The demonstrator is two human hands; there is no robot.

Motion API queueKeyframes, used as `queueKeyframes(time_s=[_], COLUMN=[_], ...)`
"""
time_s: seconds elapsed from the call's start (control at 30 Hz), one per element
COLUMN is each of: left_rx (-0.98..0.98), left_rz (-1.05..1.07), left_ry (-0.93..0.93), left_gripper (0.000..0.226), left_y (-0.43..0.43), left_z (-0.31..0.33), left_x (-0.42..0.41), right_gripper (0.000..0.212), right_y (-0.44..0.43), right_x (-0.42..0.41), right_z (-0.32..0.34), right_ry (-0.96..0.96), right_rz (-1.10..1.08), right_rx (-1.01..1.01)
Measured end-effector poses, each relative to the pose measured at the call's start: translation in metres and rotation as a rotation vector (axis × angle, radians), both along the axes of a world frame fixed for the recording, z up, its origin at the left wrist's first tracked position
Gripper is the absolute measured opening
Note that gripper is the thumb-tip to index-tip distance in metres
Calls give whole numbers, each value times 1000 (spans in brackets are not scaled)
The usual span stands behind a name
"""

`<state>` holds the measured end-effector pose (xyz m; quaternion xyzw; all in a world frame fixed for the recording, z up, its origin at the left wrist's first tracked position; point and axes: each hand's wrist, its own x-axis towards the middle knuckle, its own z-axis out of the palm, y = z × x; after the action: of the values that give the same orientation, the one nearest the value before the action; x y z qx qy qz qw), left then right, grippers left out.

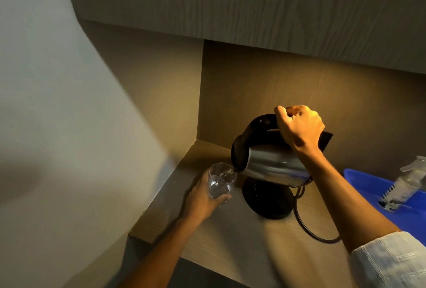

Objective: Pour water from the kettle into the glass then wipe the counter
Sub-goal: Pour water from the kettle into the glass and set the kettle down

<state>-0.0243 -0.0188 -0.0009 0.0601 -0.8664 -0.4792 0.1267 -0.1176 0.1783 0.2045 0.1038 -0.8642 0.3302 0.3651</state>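
Wooden counter (242,237) fills the corner under the cabinet (253,4), and the steel kettle (272,165) hangs tipped above its round black base (268,199), spout down toward the left. Right of the kettle, a blue tub (366,184) with a plastic bottle (405,186) lying in it. Right hand (299,126) is clenched around the kettle's black handle. Left hand (205,193), left of the kettle, is wrapped around the glass (221,180), holding it right at the spout. Water is running into the glass. A black cord (306,225) trails from the base across the counter.
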Motion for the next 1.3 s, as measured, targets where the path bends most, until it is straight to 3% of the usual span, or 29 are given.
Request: queueKeyframes(time_s=[0.57,0.87,1.07,1.3], left_rx=[-27,-9,10,45], left_rz=[15,15,18,21], left_ry=[41,42,16,-10], left_gripper=[97,98,96,92], left_y=[0,1,3,4], left_z=[-1,-1,0,1], left_x=[-1,0,-1,0], right_gripper=[54,47,48,47], right_y=[-24,-32,-22,14], right_x=[8,19,13,4], right_z=[15,18,11,-8], right_ry=[124,207,153,29], right_rz=[5,62,-20,-92], right_rx=[244,315,223,-91])
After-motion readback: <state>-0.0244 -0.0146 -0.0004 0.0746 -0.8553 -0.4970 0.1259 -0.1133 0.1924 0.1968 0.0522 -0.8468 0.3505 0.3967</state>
